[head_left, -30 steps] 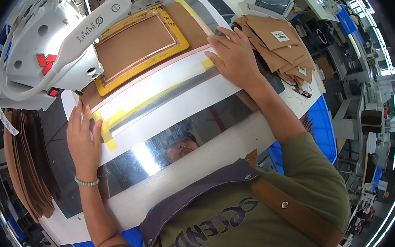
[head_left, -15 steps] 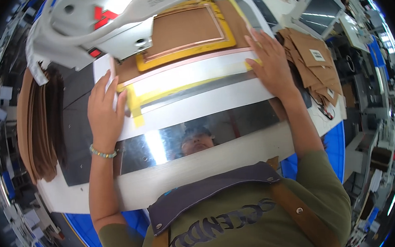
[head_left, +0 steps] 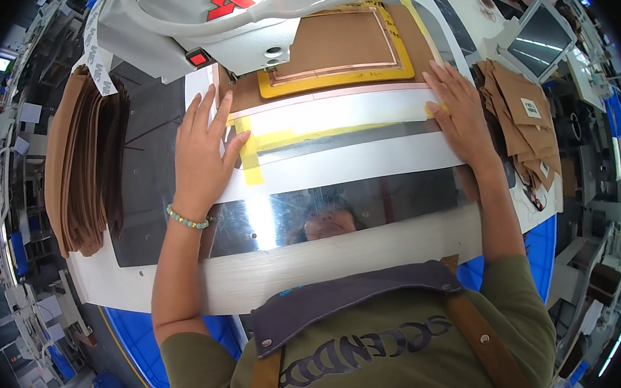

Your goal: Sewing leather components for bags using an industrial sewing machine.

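Observation:
A white board (head_left: 351, 159) with strips of yellow tape lies before me on the table. My left hand (head_left: 205, 147) rests flat at its left edge, fingers spread, with the thumb beside a vertical strip of tape. At the right edge my right hand (head_left: 462, 113) lies the same way, fingers stretched forward and holding nothing. Beyond the white board is a brown sheet (head_left: 419, 39), with a yellow frame (head_left: 338, 80) on top of it. Part of that frame is hidden beneath the white sewing machine head (head_left: 240, 43).
A stack of brown pieces (head_left: 79, 168) stands at the left. On the right lie brown flat pieces (head_left: 515, 105) with white labels, near a small screen (head_left: 540, 34). A shiny metal plate (head_left: 370, 204) runs along the table's near side. Blue bins (head_left: 136, 346) sit below.
The whole view has shifted, so the table and machine appear farther right. Both hands stay flat at the board's two edges, with no clear movement against it.

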